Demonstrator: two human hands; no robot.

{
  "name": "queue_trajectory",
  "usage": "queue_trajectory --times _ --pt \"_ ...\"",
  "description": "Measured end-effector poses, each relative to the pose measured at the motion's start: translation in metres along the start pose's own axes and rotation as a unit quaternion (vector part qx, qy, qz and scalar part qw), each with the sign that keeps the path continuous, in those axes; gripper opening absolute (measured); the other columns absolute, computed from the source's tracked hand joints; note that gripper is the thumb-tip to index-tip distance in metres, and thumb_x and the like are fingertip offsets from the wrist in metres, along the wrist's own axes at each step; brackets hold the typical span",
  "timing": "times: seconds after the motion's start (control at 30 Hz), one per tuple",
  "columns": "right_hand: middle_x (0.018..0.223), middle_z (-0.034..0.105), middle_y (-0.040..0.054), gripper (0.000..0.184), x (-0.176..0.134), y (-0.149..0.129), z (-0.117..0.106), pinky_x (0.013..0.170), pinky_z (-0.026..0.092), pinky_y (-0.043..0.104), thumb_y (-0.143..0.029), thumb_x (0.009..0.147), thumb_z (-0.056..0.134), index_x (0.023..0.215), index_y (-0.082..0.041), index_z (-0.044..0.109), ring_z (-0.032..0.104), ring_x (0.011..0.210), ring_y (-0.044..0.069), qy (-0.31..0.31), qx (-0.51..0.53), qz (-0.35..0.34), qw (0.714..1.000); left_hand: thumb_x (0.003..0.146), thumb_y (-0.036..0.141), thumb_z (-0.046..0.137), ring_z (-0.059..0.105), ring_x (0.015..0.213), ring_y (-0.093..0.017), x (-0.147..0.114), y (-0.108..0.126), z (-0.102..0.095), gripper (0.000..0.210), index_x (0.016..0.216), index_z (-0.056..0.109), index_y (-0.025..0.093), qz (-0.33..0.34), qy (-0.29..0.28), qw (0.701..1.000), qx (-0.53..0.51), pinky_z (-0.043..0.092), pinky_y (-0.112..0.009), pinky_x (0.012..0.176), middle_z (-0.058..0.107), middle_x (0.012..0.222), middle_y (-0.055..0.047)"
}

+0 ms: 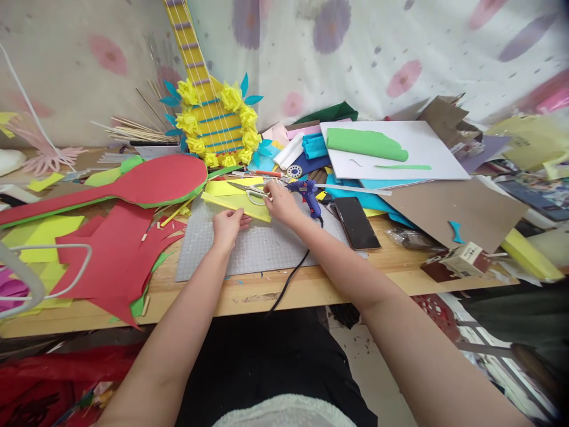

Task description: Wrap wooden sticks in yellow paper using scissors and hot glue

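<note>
Over the grey cutting mat (249, 255), my left hand (227, 229) is closed at the near edge of a folded sheet of yellow paper (235, 204), thumb near the edge and fingers below it. My right hand (281, 203) has its fingers curled at the pale handles of a pair of scissors (255, 194). The blades lie over the yellow paper and point left. Just right of my right hand rests a blue glue gun (306, 196), a long white glue stick in its back and its black cord trailing toward me.
A yellow paper guitar with flowers (217, 118) stands behind the mat. Left lies a red and green paddle-shaped cutout (164, 179) above red paper scraps (111, 255). A phone (357, 222), white board (395, 172) and brown cardboard (457, 207) lie right.
</note>
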State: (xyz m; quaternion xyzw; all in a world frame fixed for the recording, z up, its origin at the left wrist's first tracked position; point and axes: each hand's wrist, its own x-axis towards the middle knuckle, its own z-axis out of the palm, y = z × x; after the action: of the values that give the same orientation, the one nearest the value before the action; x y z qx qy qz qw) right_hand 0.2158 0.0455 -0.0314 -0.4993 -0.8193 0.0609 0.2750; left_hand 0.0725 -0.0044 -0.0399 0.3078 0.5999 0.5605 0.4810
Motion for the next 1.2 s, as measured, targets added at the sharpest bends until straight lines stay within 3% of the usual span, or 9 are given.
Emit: queue_trajectory --times 0.3,0.43,0.53,0.6,0.7,0.83,0.93,1.07,1.2 --pt "0.103 0.062 0.0180 0.030 0.038 -0.010 0.005 0.077 0.042 0.036 -0.017 0.077 0.050 0.107 -0.011 0.051 0.055 0.098 0.029 -0.141 -0.135 0.062 0.979 0.069 0.017 0.051 0.053 0.046 -0.008 0.010 0.001 -0.010 0.005 0.064 0.053 0.014 0.045 0.020 0.998 -0.050 0.051 -0.023 0.056 0.056 0.053 0.002" --pt "0.098 0.064 0.0135 0.028 0.035 -0.009 -0.006 0.075 0.042 0.037 -0.014 0.075 0.049 0.103 -0.015 0.052 0.059 0.090 0.028 -0.130 -0.092 0.070 0.985 0.071 0.018 0.052 0.058 0.052 -0.009 0.013 0.002 -0.016 0.007 0.066 0.054 0.014 0.042 0.022 0.998 -0.046 0.051 -0.024 0.059 0.059 0.056 0.001" --pt "0.086 0.065 0.0064 0.028 0.024 -0.003 -0.018 0.070 0.044 0.033 -0.016 0.073 0.052 0.101 -0.018 0.049 0.060 0.081 0.022 -0.108 0.036 0.097 0.989 0.072 0.018 0.052 0.063 0.060 -0.012 0.013 0.005 -0.018 0.007 0.068 0.056 0.014 0.033 0.020 0.998 -0.047 0.051 -0.025 0.062 0.064 0.063 -0.002" --pt "0.081 0.064 0.0039 0.026 0.015 0.001 -0.024 0.061 0.044 0.027 -0.017 0.073 0.052 0.098 -0.019 0.047 0.060 0.074 0.017 -0.111 0.184 0.140 0.966 0.073 0.016 0.052 0.065 0.065 -0.013 0.012 0.007 -0.018 0.006 0.069 0.057 0.013 0.034 0.017 0.998 -0.055 0.052 -0.026 0.065 0.066 0.069 -0.004" --pt "0.078 0.062 0.0030 0.022 0.004 0.008 -0.026 0.049 0.040 0.021 -0.016 0.071 0.053 0.092 -0.018 0.047 0.059 0.069 0.013 -0.114 0.401 0.191 0.889 0.073 0.015 0.053 0.066 0.070 -0.014 0.009 0.008 -0.017 0.005 0.070 0.058 0.013 0.041 0.014 0.997 -0.059 0.052 -0.026 0.066 0.068 0.075 -0.006" --pt "0.071 0.059 -0.0002 0.027 -0.002 0.016 -0.023 0.042 0.030 0.017 -0.021 0.062 0.067 0.082 -0.017 0.049 0.055 0.058 0.009 -0.101 0.489 0.251 0.829 0.072 0.018 0.056 0.066 0.072 -0.015 0.008 0.009 -0.018 0.004 0.073 0.058 0.015 0.052 0.004 0.997 -0.057 0.053 -0.026 0.065 0.068 0.080 -0.006" --pt "0.060 0.055 -0.0027 0.031 -0.003 0.013 -0.019 0.042 0.030 0.018 -0.028 0.056 0.074 0.076 -0.016 0.053 0.050 0.050 0.007 -0.124 0.461 0.300 0.826 0.071 0.019 0.056 0.065 0.066 -0.014 0.008 0.009 -0.018 0.003 0.071 0.056 0.016 0.050 0.008 0.997 -0.058 0.053 -0.026 0.063 0.068 0.075 -0.005" --pt "0.059 0.055 -0.0008 0.023 0.000 0.002 -0.012 0.043 0.034 0.018 -0.031 0.063 0.068 0.067 -0.016 0.052 0.051 0.051 0.008 -0.129 0.478 0.293 0.818 0.068 0.018 0.056 0.065 0.065 -0.015 0.009 0.008 -0.019 0.003 0.069 0.055 0.016 0.047 0.002 0.997 -0.062 0.053 -0.026 0.063 0.067 0.067 -0.003" --pt "0.074 0.064 0.0039 0.015 0.006 -0.001 -0.006 0.047 0.039 0.019 -0.029 0.072 0.057 0.076 -0.017 0.050 0.057 0.059 0.011 -0.102 0.420 0.261 0.863 0.066 0.017 0.053 0.065 0.069 -0.016 0.010 0.012 -0.026 0.007 0.069 0.058 0.015 0.043 0.002 0.998 -0.039 0.052 -0.026 0.064 0.066 0.064 -0.002"
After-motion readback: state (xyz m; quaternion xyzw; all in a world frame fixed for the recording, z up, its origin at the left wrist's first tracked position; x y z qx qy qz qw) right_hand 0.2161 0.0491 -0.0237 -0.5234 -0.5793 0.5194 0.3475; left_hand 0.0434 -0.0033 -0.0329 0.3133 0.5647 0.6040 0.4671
